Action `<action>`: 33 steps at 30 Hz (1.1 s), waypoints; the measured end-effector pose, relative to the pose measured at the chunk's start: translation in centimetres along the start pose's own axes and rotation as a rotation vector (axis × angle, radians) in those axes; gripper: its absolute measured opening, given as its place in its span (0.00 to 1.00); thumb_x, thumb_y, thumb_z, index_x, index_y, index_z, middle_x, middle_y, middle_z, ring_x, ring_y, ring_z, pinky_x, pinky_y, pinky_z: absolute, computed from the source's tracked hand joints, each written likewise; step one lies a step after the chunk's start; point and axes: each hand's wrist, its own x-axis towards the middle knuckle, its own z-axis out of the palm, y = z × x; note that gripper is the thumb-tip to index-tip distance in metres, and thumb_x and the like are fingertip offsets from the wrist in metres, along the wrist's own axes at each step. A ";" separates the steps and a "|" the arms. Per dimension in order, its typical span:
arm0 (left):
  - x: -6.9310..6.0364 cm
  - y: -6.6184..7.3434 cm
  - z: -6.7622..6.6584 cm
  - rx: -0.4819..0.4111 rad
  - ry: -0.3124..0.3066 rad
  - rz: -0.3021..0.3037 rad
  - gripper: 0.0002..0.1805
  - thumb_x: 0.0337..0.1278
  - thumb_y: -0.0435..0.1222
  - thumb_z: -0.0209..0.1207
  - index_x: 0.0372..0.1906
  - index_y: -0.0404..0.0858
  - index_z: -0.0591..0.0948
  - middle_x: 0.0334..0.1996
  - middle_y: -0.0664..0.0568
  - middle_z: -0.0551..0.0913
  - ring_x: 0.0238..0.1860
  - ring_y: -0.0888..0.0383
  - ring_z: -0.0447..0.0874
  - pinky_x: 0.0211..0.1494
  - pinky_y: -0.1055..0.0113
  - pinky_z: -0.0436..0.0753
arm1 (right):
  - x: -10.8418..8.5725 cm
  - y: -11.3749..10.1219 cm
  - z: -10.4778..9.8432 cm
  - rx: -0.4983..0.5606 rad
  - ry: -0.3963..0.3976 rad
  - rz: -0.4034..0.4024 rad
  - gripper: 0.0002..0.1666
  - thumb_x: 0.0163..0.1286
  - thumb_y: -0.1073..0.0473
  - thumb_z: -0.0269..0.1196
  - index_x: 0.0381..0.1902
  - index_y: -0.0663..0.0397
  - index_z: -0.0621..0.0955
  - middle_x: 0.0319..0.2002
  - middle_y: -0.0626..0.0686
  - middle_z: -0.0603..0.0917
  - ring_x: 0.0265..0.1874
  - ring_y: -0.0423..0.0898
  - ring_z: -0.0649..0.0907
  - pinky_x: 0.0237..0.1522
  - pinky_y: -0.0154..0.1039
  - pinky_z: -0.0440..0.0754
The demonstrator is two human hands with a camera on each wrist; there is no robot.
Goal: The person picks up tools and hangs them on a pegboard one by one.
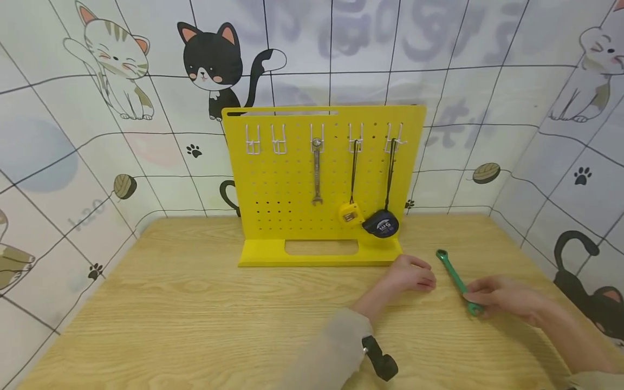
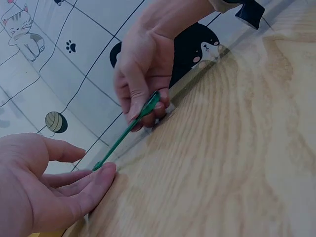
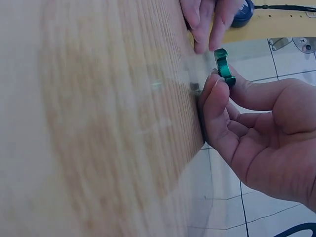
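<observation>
A green combination wrench is pinched near its open end by my right hand, at the right side of the table. In the right wrist view, the thumb and fingers grip the wrench's green open end. My left hand is just left of the wrench's ring end, low over the table by the pegboard's right corner. Seen from the left wrist, the left hand's fingers are relaxed and spread near the far end of the wrench. Whether they touch it is hard to tell.
Behind the hands stands a yellow pegboard with white hooks. A silver wrench, a yellow tape measure and a dark tape measure hang from it. The two left hooks are bare. Cat-patterned sheeting encloses the wooden table.
</observation>
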 end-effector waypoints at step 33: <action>-1.0 1.1 0.9 -0.006 0.111 0.308 0.10 0.56 0.25 0.69 0.34 0.39 0.80 0.27 0.58 0.80 0.28 0.64 0.79 0.36 0.70 0.85 | 1.6 -4.3 3.6 -0.075 0.151 -0.288 0.10 0.75 0.64 0.61 0.44 0.69 0.77 0.35 0.52 0.84 0.37 0.43 0.84 0.42 0.35 0.83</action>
